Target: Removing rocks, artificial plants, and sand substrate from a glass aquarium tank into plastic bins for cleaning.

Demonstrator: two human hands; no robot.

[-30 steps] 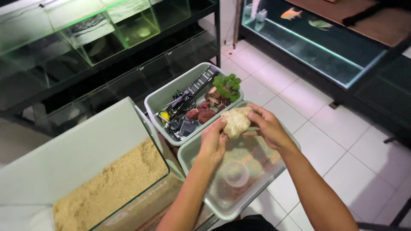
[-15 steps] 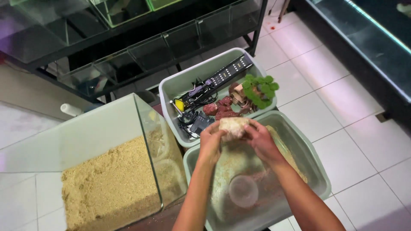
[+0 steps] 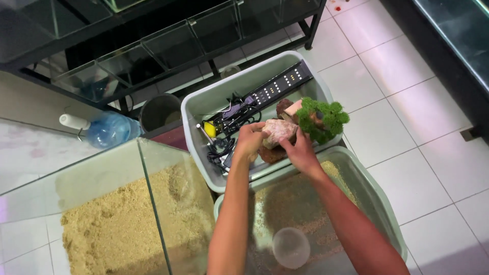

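Observation:
Both my hands hold a pale pinkish rock over the far grey tub. My left hand grips its left side, my right hand its lower right side. Under the rock lie darker brown rocks. A green bushy plant ornament sits just right of the rock. A long black light bar and black cables lie in the same tub. Below my arms is a nearer grey tub with sand and a clear round cup.
A glass tank with a sand bed stands at lower left. Behind it are a blue water bottle and a dark bucket. A black rack with glass tanks runs along the top. White floor tiles lie to the right.
My hands have carried the pale rock from above the near sand tub to over the far tub with the light bar and plant. The camera view has shifted downward.

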